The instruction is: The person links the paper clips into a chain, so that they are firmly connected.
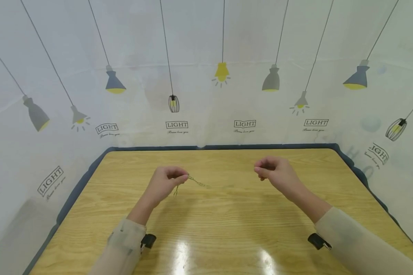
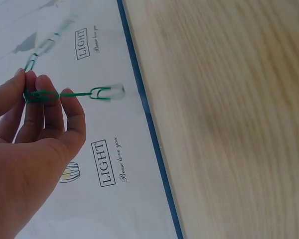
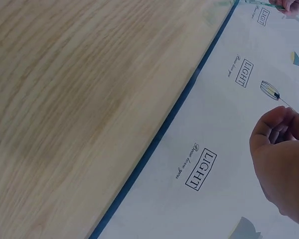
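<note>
My left hand (image 1: 166, 183) is raised over the left part of the table and pinches a chain of linked green paper clips (image 2: 75, 94) between thumb and fingertips. One length of the chain (image 1: 197, 181) swings out to the right, its far end blurred. A shorter end dangles below the fingers. Across from it, over the right part of the table, is my right hand (image 1: 277, 173). Its fingers are curled with the thumb close against the index finger, and nothing shows in its grasp. The chain's blurred end lies well apart from the right hand.
Below the hands is a wooden table (image 1: 206, 217) with a dark blue edge (image 1: 254, 146). White sheeting (image 1: 199, 34) printed with hanging lamps and the word LIGHT surrounds its back and sides. Each sleeve has a black clip (image 1: 317, 241) near the wrist.
</note>
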Demonstrator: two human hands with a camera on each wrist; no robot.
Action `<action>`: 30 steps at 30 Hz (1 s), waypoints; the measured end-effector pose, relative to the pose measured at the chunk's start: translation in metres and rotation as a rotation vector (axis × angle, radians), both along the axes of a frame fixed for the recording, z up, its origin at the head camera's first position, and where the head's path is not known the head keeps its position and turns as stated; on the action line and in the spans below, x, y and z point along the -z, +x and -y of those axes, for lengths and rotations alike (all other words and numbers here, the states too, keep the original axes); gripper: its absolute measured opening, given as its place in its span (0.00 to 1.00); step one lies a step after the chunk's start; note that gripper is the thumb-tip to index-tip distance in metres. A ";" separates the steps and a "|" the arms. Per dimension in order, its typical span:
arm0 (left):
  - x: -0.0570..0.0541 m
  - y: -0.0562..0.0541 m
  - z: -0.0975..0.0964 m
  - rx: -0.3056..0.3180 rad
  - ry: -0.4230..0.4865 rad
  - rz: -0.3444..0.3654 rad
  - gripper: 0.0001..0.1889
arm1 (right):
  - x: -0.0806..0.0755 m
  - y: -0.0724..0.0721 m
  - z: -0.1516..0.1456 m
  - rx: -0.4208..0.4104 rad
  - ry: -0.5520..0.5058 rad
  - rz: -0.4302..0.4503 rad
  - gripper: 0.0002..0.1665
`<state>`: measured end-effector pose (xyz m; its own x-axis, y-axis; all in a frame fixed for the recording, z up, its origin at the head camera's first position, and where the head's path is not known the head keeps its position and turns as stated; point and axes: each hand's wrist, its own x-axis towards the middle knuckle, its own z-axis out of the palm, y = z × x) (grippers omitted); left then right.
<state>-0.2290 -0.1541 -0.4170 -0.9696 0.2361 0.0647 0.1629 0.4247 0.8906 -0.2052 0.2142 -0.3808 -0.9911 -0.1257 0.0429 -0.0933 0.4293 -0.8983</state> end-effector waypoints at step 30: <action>-0.033 0.033 -0.059 0.257 -0.016 -0.056 0.08 | 0.049 0.020 0.069 -0.409 0.009 0.131 0.30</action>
